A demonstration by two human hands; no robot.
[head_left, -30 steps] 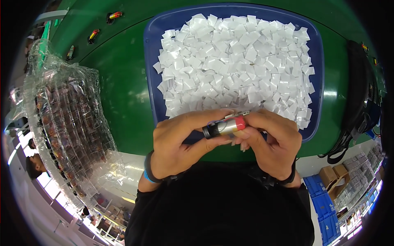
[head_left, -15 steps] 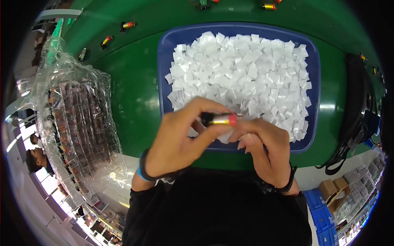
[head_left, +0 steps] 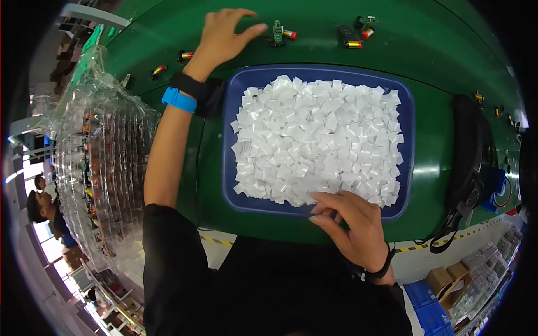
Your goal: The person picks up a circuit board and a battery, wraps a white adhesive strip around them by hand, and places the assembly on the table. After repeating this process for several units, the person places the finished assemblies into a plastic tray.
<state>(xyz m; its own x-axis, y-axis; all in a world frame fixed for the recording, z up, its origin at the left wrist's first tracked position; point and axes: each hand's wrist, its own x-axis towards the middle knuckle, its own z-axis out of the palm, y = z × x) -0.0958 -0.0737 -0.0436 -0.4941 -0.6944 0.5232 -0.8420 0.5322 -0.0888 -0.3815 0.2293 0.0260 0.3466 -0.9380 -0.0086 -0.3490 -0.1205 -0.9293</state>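
Note:
My left hand [head_left: 227, 36] is stretched out to the far side of the green table, with thumb and fingers apart. A bit of red shows beside the fingers, mostly hidden. Just right of it stands a small green circuit board [head_left: 277, 32] with a red-and-yellow battery cell [head_left: 289, 34] next to it. Over the near rim of a blue tray [head_left: 269, 209] hovers my right hand [head_left: 354, 228], its fingers half curled and the index finger apart from the thumb. Nothing shows in its grasp. Small white square pieces [head_left: 319, 134] heap up inside the tray.
More cells with parts [head_left: 354, 44] lie at the far right. Others [head_left: 159, 71] lie at the left. A plastic-wrapped stack of trays [head_left: 112, 168] stands left; a black strapped case [head_left: 464, 162] lies right. Blue crates [head_left: 428, 305] are below, and a person [head_left: 47, 210] is far left.
My left hand has left the right one and swung to the far left; the battery cell it held is no longer seen in it. My right hand dropped slightly lower. The view has shifted.

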